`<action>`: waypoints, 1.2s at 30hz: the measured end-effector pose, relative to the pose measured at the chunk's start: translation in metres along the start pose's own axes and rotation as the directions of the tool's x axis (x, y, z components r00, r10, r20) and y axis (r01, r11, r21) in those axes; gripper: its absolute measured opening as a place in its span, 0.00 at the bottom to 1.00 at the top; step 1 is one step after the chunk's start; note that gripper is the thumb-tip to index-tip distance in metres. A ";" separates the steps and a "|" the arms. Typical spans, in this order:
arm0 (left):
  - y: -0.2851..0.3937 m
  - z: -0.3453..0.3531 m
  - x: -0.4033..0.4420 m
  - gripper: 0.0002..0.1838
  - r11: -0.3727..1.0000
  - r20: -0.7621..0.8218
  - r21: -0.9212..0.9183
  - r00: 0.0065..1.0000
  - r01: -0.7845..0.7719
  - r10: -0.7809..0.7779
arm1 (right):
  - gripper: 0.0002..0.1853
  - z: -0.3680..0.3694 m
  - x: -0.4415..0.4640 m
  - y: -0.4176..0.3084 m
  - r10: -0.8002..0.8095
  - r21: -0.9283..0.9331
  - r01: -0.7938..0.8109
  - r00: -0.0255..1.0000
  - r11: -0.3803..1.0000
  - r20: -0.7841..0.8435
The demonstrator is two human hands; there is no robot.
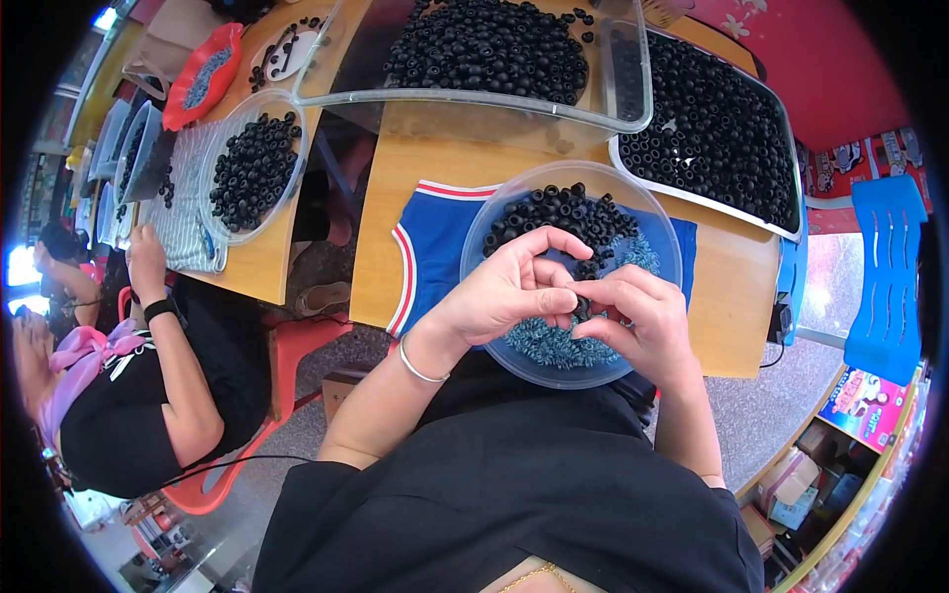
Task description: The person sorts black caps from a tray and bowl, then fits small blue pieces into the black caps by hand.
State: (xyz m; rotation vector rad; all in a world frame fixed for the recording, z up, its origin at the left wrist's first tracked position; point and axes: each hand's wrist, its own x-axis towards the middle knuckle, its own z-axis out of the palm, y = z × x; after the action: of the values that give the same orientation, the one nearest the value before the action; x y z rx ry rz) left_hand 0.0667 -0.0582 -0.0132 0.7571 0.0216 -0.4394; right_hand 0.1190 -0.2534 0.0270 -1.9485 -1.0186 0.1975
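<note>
Fingers of my right hand [647, 318] pinch 1 black piece [582, 310] over the round tub [647, 210]; my left hand [506, 287] curls nearly closed beside it, any hold hidden. Beyond stand 1 clear bin [474, 96] and 1 white tray [712, 202].

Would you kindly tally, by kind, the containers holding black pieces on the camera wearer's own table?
Round tub: 1
Clear box: 1
White-rimmed tray: 1
Total: 3
</note>
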 end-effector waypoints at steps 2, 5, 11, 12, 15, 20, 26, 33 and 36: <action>0.001 0.001 0.000 0.26 1.000 0.015 -0.006 1.000 0.014 -0.014 | 0.18 0.003 0.000 0.001 -0.034 -0.004 0.034 0.999 0.999 -0.029; 0.003 0.001 0.000 0.27 1.000 0.020 0.010 1.000 0.014 -0.015 | 0.16 0.005 0.000 0.001 -0.057 -0.003 0.057 0.997 0.998 -0.053; 0.007 0.008 0.002 0.30 0.996 0.008 0.084 1.000 0.025 -0.025 | 0.15 0.008 0.000 0.002 -0.117 -0.019 0.116 0.984 0.993 -0.133; 0.009 0.010 0.002 0.30 0.996 0.010 0.085 1.000 0.027 -0.028 | 0.15 0.007 0.000 0.002 -0.114 -0.009 0.113 0.983 0.994 -0.141; 0.017 0.017 0.007 0.30 0.993 0.017 0.113 1.000 0.016 -0.018 | 0.18 -0.002 -0.001 0.002 -0.057 0.015 0.059 0.992 0.998 -0.114; 0.023 0.025 0.014 0.30 0.990 0.049 0.137 0.999 0.009 -0.016 | 0.22 -0.012 -0.003 0.005 -0.049 0.097 0.062 0.990 0.993 -0.130; 0.012 0.022 0.012 0.30 0.992 0.017 0.122 0.999 0.029 -0.031 | 0.22 -0.012 -0.010 0.010 -0.045 0.120 0.058 0.993 0.991 -0.114; 0.010 0.021 0.006 0.29 0.992 0.007 0.124 1.000 0.011 -0.012 | 0.20 -0.009 -0.008 0.006 -0.055 0.094 0.067 0.991 0.993 -0.121; 0.013 0.025 0.005 0.28 0.991 -0.004 0.135 1.000 0.021 -0.020 | 0.19 -0.008 -0.008 0.007 -0.084 0.029 0.089 0.986 0.996 -0.145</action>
State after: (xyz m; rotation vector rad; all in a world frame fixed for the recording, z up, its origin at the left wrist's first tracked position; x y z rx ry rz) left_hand 0.0733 -0.0684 0.0129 0.8910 0.0024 -0.4626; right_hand 0.1218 -0.2664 0.0243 -1.8534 -0.9959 0.0258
